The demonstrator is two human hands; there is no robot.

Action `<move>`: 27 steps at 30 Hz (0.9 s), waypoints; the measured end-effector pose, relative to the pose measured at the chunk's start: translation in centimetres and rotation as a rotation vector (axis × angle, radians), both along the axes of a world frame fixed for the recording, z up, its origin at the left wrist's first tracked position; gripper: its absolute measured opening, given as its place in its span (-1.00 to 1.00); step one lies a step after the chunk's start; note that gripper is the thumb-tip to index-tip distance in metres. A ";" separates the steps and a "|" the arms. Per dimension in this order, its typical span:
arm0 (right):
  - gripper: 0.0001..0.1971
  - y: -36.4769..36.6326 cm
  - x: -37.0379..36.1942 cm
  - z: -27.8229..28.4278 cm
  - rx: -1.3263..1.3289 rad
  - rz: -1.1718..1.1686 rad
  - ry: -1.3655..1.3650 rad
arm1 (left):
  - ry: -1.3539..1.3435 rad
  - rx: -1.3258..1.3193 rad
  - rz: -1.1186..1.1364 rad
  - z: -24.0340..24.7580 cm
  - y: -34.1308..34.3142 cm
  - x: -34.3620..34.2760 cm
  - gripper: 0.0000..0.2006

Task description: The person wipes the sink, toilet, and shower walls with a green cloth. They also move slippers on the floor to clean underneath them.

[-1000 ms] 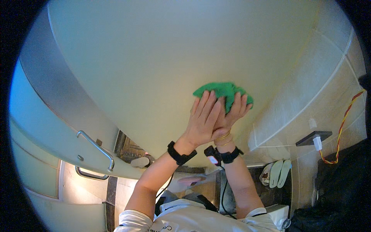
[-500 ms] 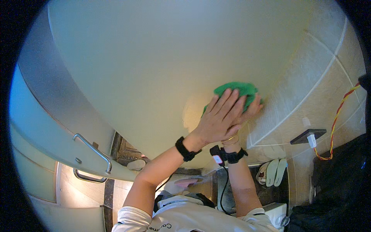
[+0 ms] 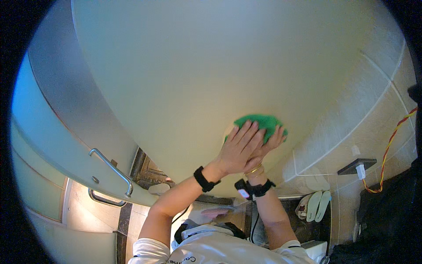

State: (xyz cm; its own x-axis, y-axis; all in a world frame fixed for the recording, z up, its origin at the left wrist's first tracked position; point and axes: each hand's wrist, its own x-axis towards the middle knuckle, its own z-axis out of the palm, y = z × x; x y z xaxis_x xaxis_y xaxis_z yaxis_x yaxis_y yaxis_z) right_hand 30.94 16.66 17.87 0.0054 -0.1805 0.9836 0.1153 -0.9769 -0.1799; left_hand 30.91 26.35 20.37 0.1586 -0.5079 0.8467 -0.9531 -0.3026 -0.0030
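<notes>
A green cloth (image 3: 263, 123) is pressed against a broad pale smooth panel (image 3: 211, 66). My left hand (image 3: 239, 147) lies flat over the cloth's lower part, its fingers stretched out and pointing up. It crosses on top of my right hand (image 3: 269, 145) and hides much of that palm. The right fingers bend over the cloth's right side and hold it to the panel. A black strap (image 3: 205, 179) is round my left wrist. On the right wrist are another black strap with a small device (image 3: 244, 189) and a thin gold bracelet (image 3: 254, 169).
On the left is a frosted door with a metal bar handle (image 3: 112, 171). A tiled wall (image 3: 347, 127) to the right carries a dark socket plate (image 3: 357, 166) with a white plug and a red-yellow twisted cord (image 3: 391, 149). Pale slippers (image 3: 318, 206) lie low on the right.
Both hands have slid the green cloth down the panel and slightly left, toward me. My left hand still overlaps the right.
</notes>
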 end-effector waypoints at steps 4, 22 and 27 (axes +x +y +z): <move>-0.71 0.9 0.2 7.5 0.014 -0.055 0.041 | 0.008 -0.163 -0.026 6.2 0.0 0.3 -0.32; -0.63 8.3 1.6 6.3 -0.410 0.150 0.178 | 0.057 -0.385 0.168 1.1 7.4 2.4 -0.25; -0.65 10.0 2.6 5.2 -0.407 0.093 0.124 | 0.112 -0.421 0.131 0.6 8.9 2.4 -0.27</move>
State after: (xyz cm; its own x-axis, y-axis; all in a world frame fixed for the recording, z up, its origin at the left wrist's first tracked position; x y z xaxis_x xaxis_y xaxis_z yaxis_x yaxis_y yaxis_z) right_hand 33.58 26.68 23.02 0.1255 0.2291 0.9653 0.2082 -0.9574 0.2002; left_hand 33.29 35.21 20.93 0.3007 -0.0928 0.9492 -0.8941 -0.3737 0.2467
